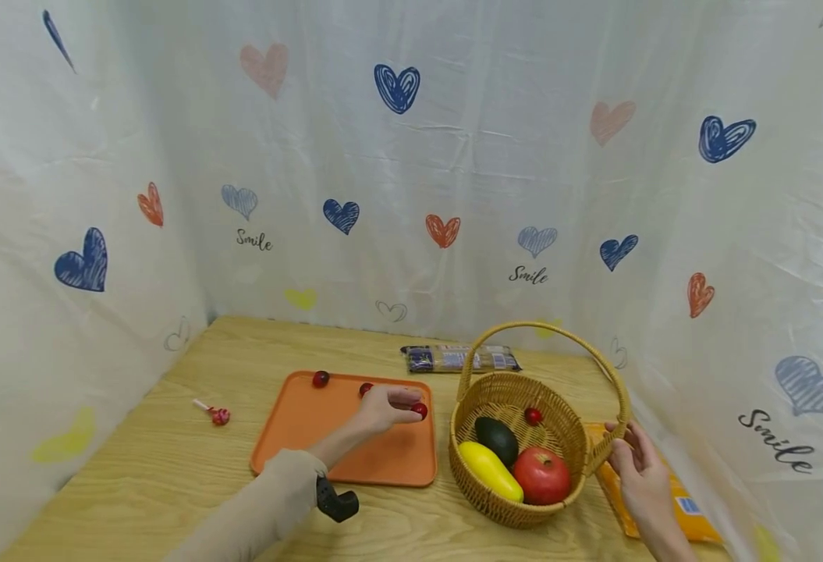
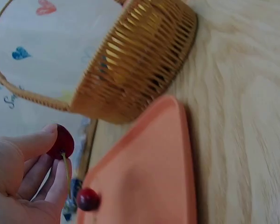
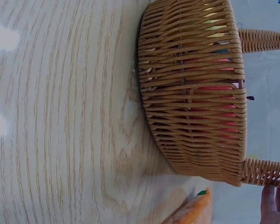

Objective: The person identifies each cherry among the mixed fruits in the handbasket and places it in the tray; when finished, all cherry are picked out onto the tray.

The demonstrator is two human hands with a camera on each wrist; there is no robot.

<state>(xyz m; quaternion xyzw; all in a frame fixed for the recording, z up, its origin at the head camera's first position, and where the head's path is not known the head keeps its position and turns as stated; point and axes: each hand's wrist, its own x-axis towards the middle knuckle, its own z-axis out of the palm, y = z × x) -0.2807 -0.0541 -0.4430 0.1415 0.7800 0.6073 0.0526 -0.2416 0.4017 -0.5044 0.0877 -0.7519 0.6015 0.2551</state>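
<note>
Left hand (image 1: 380, 410): pinches cherry (image 1: 420, 410), thumb against fingers, near right edge of tray (image 1: 383, 466).
Right hand (image 1: 644, 478): fingers curled round basket handle (image 1: 622, 396).
Tray, far edge: two cherries (image 1: 321, 379).

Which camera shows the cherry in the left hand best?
The left wrist view: the cherry appears close up, its stem visible. The head view shows it small; the right wrist view, not at all.

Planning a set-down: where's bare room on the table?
Bare table: left of the tray, nearer the person than the lollipop; also behind the tray, left of the long packet.
Crowded: right side, with basket, orange packet and right hand. Left hand, pinching a cherry, hangs over the tray.
</note>
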